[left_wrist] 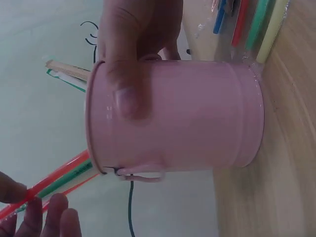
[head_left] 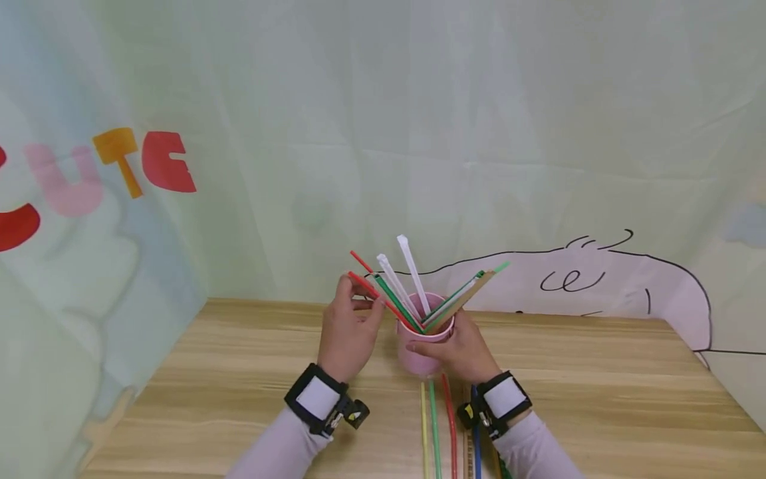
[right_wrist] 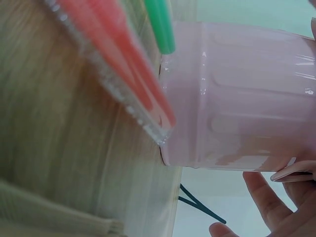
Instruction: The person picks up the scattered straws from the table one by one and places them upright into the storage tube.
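Fingers of the left hand [head_left: 347,332] pinch a red straw [head_left: 374,293] into the pink cup [head_left: 419,352]; the right hand [head_left: 461,352] grips the cup. Next, probably, a straw from the row on the table [head_left: 439,426].

One pink cup [head_left: 419,356]; four loose straws [head_left: 445,426] on table [head_left: 598,412].

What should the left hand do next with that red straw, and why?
Probably let go of the red straw: its lower end is already in the pink cup, which the right hand steadies, while the left hand pinches its top.
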Demonstrator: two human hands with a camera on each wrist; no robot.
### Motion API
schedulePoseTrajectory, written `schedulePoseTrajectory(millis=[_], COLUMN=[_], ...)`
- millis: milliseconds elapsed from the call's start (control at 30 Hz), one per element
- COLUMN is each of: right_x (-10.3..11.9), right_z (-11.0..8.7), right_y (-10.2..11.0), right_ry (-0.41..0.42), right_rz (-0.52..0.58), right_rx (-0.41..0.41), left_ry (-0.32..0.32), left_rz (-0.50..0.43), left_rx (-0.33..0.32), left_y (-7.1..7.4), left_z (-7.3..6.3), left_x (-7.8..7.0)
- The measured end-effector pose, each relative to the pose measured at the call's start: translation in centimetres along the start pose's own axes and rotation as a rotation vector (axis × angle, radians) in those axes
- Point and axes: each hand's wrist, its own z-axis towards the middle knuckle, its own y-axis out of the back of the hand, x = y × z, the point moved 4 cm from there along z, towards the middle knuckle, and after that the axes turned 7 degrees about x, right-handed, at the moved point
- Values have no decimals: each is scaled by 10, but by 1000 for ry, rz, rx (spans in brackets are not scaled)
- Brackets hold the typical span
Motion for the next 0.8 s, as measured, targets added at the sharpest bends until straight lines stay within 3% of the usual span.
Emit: schedulePoseTrajectory(millis=[200, 400, 567, 667, 800], right_x=[1, 0, -1, -1, -1], right_z=[0, 0, -1, -1, -1], right_y=[-1, 0, 1, 2, 3], right_ry=[-8, -8, 20, 48, 46], right_rz=[11, 21, -13, -43, -64], right_rx=[-4, 4, 6, -5, -16], left_ry=[56, 160, 96, 23, -50], left_rz=[-14, 5, 38, -35, -163], left_rx=[42, 238, 429, 510, 554], left_y=[-3, -20, -40, -51, -62], left_z=[2, 0, -2, 1, 7], left_x=[13, 33, 42, 43, 42])
